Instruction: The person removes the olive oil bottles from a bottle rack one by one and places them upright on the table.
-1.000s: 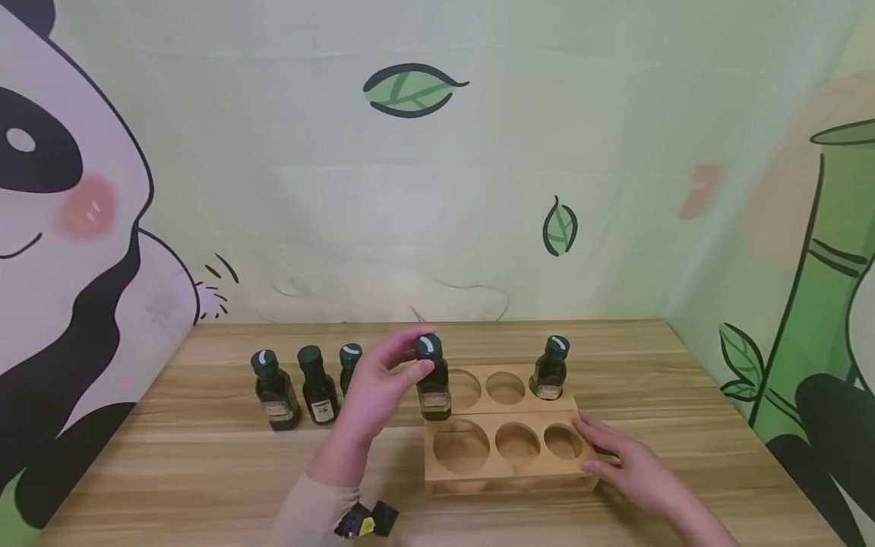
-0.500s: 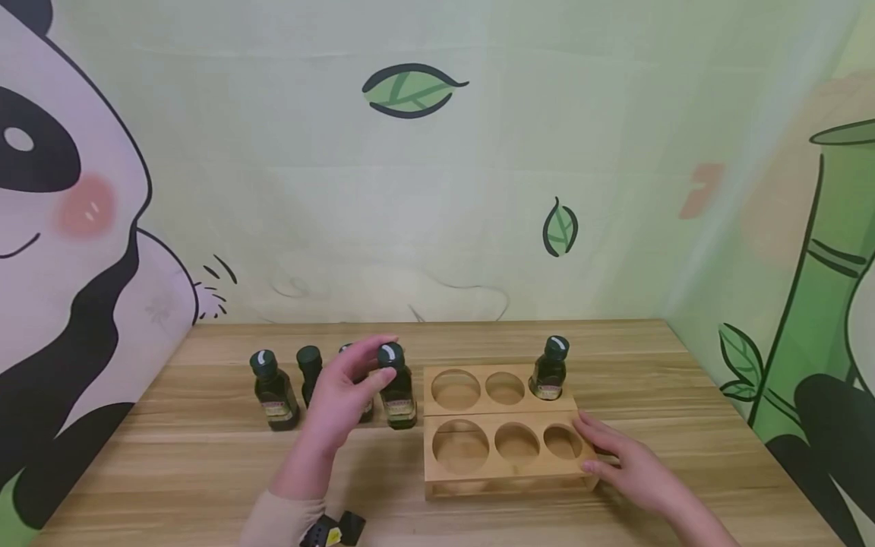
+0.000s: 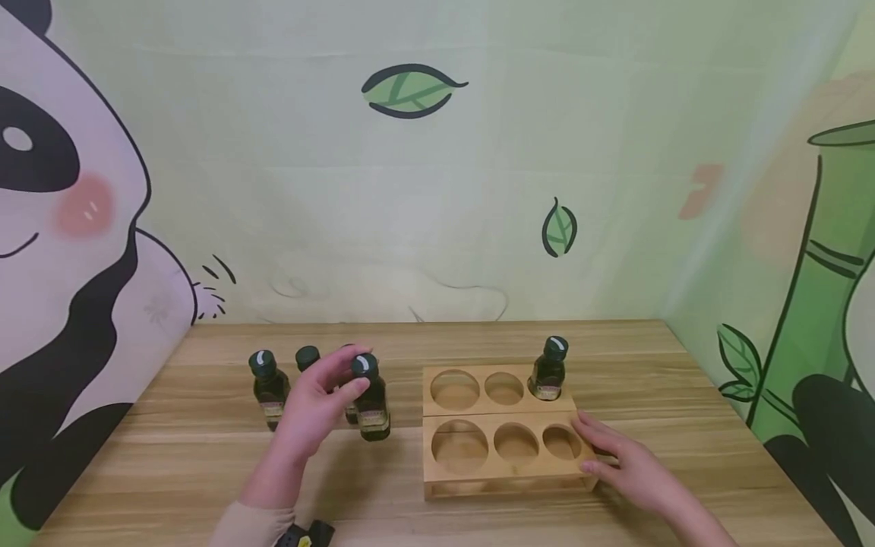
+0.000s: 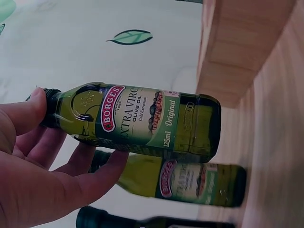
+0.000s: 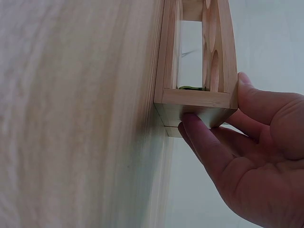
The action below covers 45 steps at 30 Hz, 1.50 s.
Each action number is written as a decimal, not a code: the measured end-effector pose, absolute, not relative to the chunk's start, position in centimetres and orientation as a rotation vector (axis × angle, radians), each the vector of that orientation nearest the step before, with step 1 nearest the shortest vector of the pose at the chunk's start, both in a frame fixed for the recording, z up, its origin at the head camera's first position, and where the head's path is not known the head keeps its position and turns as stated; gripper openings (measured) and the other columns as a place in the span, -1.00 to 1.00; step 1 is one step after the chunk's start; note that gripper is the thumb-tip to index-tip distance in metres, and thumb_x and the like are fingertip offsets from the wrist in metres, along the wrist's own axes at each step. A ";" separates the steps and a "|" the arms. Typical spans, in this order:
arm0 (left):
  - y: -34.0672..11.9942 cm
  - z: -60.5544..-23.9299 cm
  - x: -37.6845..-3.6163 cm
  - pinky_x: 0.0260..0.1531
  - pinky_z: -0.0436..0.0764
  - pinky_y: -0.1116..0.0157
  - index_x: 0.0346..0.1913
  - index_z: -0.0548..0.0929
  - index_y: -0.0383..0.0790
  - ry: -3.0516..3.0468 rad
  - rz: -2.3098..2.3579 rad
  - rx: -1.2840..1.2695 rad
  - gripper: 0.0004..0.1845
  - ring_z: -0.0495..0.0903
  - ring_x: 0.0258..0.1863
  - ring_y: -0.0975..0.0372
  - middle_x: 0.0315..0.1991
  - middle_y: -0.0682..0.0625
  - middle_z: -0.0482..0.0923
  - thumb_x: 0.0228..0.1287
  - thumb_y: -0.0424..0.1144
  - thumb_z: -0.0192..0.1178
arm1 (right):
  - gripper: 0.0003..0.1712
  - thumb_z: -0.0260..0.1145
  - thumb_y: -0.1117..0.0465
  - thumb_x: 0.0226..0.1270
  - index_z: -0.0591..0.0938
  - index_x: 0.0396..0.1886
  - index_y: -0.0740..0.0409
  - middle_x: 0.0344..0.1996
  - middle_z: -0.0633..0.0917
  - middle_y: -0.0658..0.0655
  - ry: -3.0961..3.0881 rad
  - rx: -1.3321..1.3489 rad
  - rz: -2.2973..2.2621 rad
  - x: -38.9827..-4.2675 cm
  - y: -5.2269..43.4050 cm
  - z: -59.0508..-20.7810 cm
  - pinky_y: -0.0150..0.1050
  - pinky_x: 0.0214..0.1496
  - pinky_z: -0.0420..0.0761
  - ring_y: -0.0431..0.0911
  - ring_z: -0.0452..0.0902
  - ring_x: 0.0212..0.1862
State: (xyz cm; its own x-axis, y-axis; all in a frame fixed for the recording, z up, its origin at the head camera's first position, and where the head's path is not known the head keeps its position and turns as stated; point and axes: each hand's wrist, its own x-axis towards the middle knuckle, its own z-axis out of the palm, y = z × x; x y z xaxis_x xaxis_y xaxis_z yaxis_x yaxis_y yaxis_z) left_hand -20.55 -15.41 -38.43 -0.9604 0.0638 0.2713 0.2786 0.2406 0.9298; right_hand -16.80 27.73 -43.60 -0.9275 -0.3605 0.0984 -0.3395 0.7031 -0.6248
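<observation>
My left hand (image 3: 317, 410) holds a small olive oil bottle (image 3: 373, 416) by its dark cap, upright and a little above the table. In the left wrist view this olive oil bottle (image 4: 137, 121) shows a Borges label and a green-gold body. At the rack's right end, my right hand (image 3: 636, 467) grips the stepped wooden rack (image 3: 502, 414), thumb at the top edge and fingers against the end panel. One more olive oil bottle (image 3: 548, 372) stands in the rack's back right hole; the other holes hold nothing.
Left of the held bottle stand more dark bottles: one bottle (image 3: 271, 391) at the far left, another (image 3: 307, 357) partly behind my left hand, and one mostly hidden. The wooden table (image 3: 383, 509) ends at a printed cloth backdrop (image 3: 307, 190).
My left hand has carried the olive oil bottle leftward from beside the rack's left edge to in front of the standing bottles. The right hand and rack have stayed put.
</observation>
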 end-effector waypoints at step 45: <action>-19.0 -40.9 -18.8 -0.11 0.60 0.32 0.14 0.63 -0.30 -2.421 -1.773 -0.347 -0.57 0.64 -0.07 0.26 -0.04 -0.19 0.69 0.18 -0.43 0.38 | -0.29 0.36 0.10 0.31 0.43 0.36 0.35 0.39 0.32 0.40 2.870 -0.582 -1.048 -16.8 27.7 -43.5 0.30 0.28 0.28 0.37 0.23 0.36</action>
State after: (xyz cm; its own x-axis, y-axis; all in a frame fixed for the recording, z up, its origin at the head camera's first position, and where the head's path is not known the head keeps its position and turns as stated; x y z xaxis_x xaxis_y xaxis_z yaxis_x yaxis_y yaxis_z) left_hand -18.84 -19.02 -40.87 -0.9663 0.1125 0.2315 0.2546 0.2873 0.9234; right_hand -16.76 27.69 -43.54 -0.9295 -0.3560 0.0967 -0.3346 0.7030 -0.6275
